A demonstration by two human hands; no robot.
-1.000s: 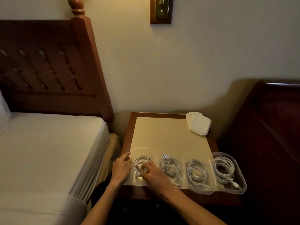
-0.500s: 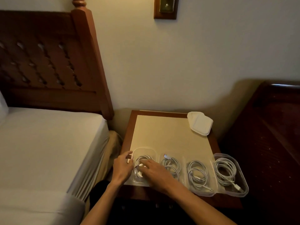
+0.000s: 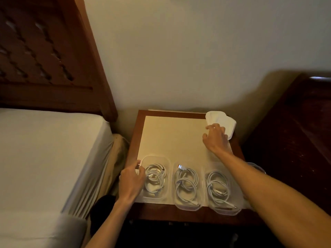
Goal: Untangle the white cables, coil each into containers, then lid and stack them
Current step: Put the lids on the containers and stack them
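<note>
Three clear containers stand in a row at the nightstand's front edge, each with a coiled white cable: the leftmost container [image 3: 157, 157] with its cable [image 3: 155, 178], the second [image 3: 188, 206] with a cable [image 3: 187, 183] whose USB plug sticks up, the third [image 3: 223, 212] with a cable [image 3: 217, 187]. A fourth container [image 3: 258, 168] is mostly hidden under my right forearm. My left hand [image 3: 131, 179] grips the leftmost container's left wall. My right hand [image 3: 215, 138] reaches to the back right, fingers spread and touching the near edge of the stacked white lids [image 3: 221, 119].
The nightstand [image 3: 172, 133] has a beige top with a brown wooden border. A white bed [image 3: 44, 149] and its wooden headboard [image 3: 44, 51] lie close on the left. Dark wooden furniture [image 3: 295, 131] stands to the right, the wall behind.
My right hand left the leftmost container's cable and moved up and right to the stack of lids. My left hand stayed on the leftmost container. The camera tilted down.
</note>
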